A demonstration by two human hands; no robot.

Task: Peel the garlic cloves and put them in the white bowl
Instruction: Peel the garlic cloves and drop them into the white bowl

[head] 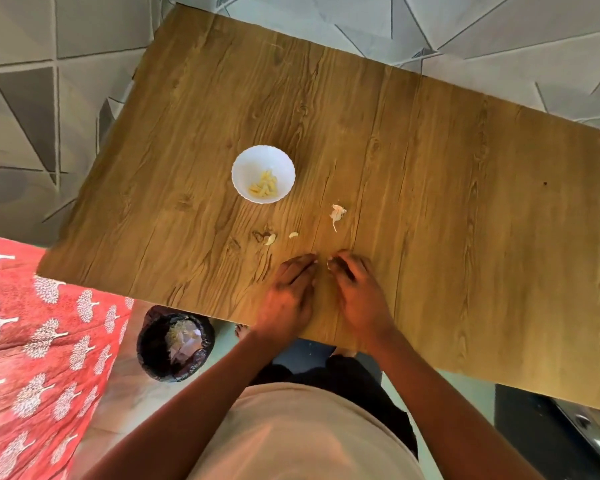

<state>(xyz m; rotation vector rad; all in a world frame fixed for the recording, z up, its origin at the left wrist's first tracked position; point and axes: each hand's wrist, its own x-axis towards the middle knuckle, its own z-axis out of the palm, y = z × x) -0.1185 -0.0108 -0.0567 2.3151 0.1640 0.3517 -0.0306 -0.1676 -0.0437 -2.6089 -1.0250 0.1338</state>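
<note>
A white bowl (pixel 263 173) stands on the wooden table (pixel 430 202), with several peeled yellowish cloves (pixel 264 187) inside. Two small garlic pieces (pixel 270 239) (pixel 293 234) lie between the bowl and my hands, and a scrap of papery garlic skin (pixel 336 214) lies to the right of them. My left hand (pixel 290 296) rests flat on the table near its front edge with fingers stretched forward. My right hand (pixel 355 289) sits beside it, fingers curled over a small pale garlic clove (pixel 329 265) at its fingertips.
A black-lined bin (pixel 175 342) holding garlic skins stands on the floor below the table's front edge, left of my body. A red patterned cloth (pixel 32 341) fills the lower left. A dark object (pixel 551 427) lies at the lower right.
</note>
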